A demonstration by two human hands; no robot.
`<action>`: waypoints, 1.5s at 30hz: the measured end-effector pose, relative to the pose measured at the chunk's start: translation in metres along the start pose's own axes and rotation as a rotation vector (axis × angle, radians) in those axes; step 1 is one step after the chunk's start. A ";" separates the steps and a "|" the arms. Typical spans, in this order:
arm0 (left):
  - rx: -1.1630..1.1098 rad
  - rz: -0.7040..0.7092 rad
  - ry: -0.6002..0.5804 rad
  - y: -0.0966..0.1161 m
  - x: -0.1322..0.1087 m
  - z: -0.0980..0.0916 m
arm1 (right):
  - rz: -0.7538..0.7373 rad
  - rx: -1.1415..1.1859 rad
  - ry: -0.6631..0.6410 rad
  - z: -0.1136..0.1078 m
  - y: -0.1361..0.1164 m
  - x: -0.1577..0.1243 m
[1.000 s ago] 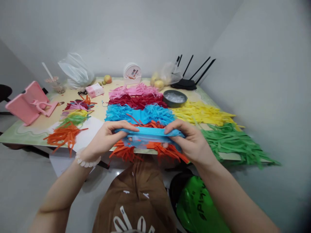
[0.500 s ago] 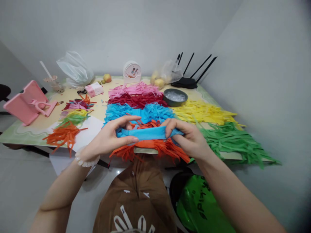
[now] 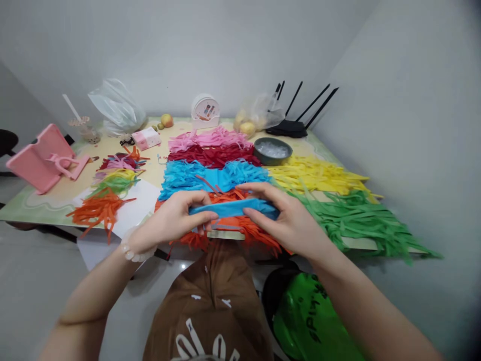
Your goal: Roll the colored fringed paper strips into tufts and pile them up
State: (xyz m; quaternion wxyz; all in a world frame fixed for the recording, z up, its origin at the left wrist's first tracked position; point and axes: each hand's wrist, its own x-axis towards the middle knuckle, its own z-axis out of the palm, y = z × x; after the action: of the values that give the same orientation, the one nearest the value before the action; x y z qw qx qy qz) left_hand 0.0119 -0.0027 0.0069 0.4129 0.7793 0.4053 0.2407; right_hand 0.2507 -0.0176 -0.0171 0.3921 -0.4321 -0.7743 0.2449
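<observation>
A folded blue strip, perhaps cloth or crepe paper, is stretched between my hands above the front table edge. My left hand is closed on its left end, thumb in front. At the other end, my right hand holds the strip between thumb and fingers. Below and behind it lies orange fringe, partly hidden by my hands. Blue fringe spreads just beyond, then dark red fringe and pink fringe.
Yellow fringe and green fringe lie right, the green overhanging the edge. A dark bowl and black router stand behind. Leftward are a small multicoloured fringe bundle, pink stand and drink cup.
The blue strip has tilted slightly. My right hand has shifted its grip, with its fingers now extended further along the strip; my left hand has moved slightly right and down.
</observation>
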 end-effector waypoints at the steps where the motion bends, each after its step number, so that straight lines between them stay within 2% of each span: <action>1: 0.027 0.003 0.028 -0.001 -0.001 0.000 | 0.013 -0.039 0.005 0.002 -0.002 0.000; 5: -0.005 -0.012 0.132 -0.007 -0.006 0.001 | 0.060 -0.073 0.055 0.006 -0.005 -0.003; 9: -0.231 -0.047 0.219 -0.014 -0.012 0.002 | 0.154 0.216 0.122 0.011 -0.003 -0.008; 13: -0.437 -0.037 0.208 -0.023 -0.015 0.005 | 0.160 0.464 0.180 0.020 0.002 -0.012; 18: -0.607 -0.004 0.218 -0.030 -0.015 0.008 | 0.123 0.539 0.211 0.023 0.007 -0.013; 23: -0.536 0.050 0.226 -0.024 -0.016 0.009 | 0.116 0.452 0.207 0.021 0.004 -0.013; 28: -0.327 0.042 0.306 -0.016 -0.014 0.010 | 0.062 0.387 0.190 0.020 0.002 -0.015; 32: -0.075 0.134 0.343 -0.015 -0.013 0.009 | -0.025 0.294 0.196 0.019 0.001 -0.015; 37: 0.137 0.202 0.319 -0.016 -0.015 0.010 | 0.040 0.051 0.195 0.017 0.001 -0.014; 41: 0.089 0.136 0.313 -0.015 -0.016 0.012 | 0.115 0.018 0.157 0.016 0.001 -0.013; 45: -0.268 0.029 0.218 -0.012 -0.016 0.015 | 0.209 0.307 0.139 0.019 -0.001 -0.012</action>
State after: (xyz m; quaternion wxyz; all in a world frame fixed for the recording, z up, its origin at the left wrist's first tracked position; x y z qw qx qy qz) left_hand 0.0085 -0.0184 -0.0113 0.4631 0.6924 0.4007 0.3815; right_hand 0.2390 -0.0292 -0.0321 0.4784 -0.4614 -0.6497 0.3691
